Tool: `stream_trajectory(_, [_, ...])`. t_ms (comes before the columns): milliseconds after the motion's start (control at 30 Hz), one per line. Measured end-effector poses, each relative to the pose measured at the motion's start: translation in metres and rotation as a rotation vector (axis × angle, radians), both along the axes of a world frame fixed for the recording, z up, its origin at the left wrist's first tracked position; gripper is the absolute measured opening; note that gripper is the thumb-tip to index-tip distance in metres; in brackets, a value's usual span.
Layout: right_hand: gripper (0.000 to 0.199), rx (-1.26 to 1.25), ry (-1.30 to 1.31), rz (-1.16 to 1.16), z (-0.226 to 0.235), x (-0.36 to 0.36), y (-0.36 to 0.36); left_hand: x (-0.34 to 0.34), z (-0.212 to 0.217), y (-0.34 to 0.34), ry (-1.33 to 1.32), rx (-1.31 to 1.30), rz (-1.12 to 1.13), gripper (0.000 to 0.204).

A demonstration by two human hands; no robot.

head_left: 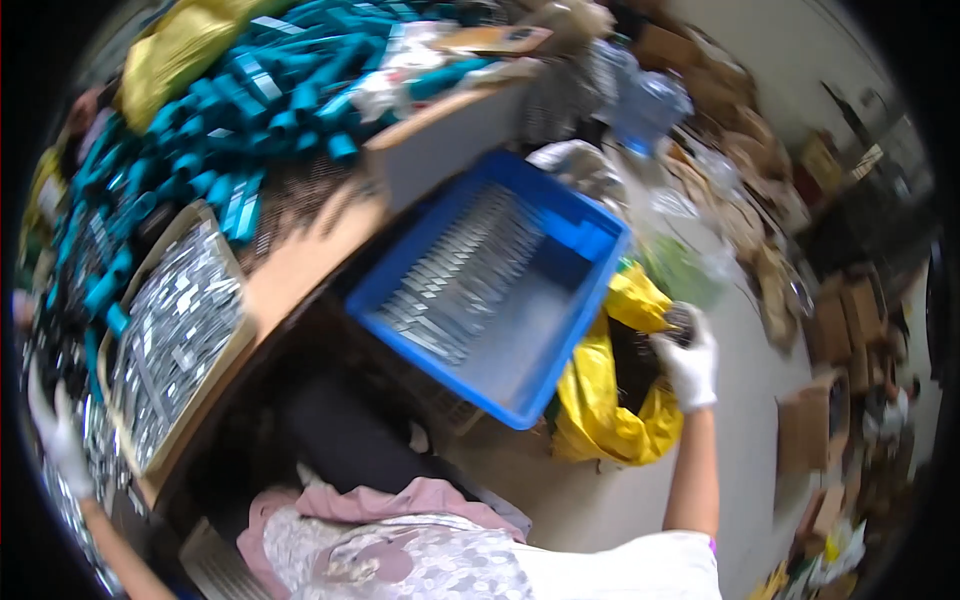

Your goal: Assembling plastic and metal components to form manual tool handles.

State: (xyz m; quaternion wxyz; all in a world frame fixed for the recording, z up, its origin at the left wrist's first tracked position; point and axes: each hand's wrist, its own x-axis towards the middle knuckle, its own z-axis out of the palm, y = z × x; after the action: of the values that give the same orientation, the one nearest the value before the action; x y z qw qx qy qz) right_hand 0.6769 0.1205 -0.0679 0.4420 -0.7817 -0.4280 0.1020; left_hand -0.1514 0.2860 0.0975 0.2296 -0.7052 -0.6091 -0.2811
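Note:
My right hand (692, 368), in a white glove, reaches to the right rim of a yellow sack (590, 405) with a dark inside. Its fingers are closed on a small dark clump (680, 325), too blurred to name. At the far left, my left hand (62, 440), also gloved in white, has its fingers apart beside a shallow box (250, 330) of flat shiny metal strips (175, 320). Nothing shows in that hand. Between the hands sits a blue plastic crate (480, 400) with rows of flat metal pieces (460, 275) along its left side.
Many teal tubes (290, 90) are heaped on the wooden-edged table (290, 275), with a yellow bag (180, 60) behind them. A large clear plastic bottle (645, 105) and brown sacks (770, 260) lie beyond the crate. Cardboard boxes (808, 430) stand on the floor at right.

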Motion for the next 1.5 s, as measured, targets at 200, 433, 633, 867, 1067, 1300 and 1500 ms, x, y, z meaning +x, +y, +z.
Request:
stream_trajectory(200, [0.073,0.632,0.411,0.389,0.132,-0.074,0.046,0.065,-0.012,0.021,-0.183,0.088,-0.133,0.055])
stream_trajectory(433, [0.059,0.366,0.621,1.084,0.243,-0.308,0.219,0.038,0.003,-0.035,-0.320,0.072,0.056,0.059])
stream_trajectory(633, [0.039,0.240,0.901,1.265,0.274,-0.524,0.336,0.035,0.004,-0.022,-0.522,-0.086,-0.020,0.066])
stream_trajectory(867, [0.039,0.191,0.993,1.288,0.249,-0.666,0.376,-0.004,-0.027,0.015,-0.702,-0.161,0.036,0.088])
stream_trajectory(1067, [0.040,0.187,0.790,1.250,0.220,-0.703,0.367,-0.011,-0.073,0.040,-0.650,-0.094,0.118,0.103])
stream_trajectory(1300, [0.029,0.235,0.186,1.491,0.207,-0.675,0.319,-0.017,-0.101,0.041,-0.420,-0.109,0.011,0.063])
stream_trajectory(1500, [0.024,0.323,-0.249,1.566,0.190,-0.612,0.255,-0.003,-0.084,0.033,-0.211,-0.117,-0.061,0.026])
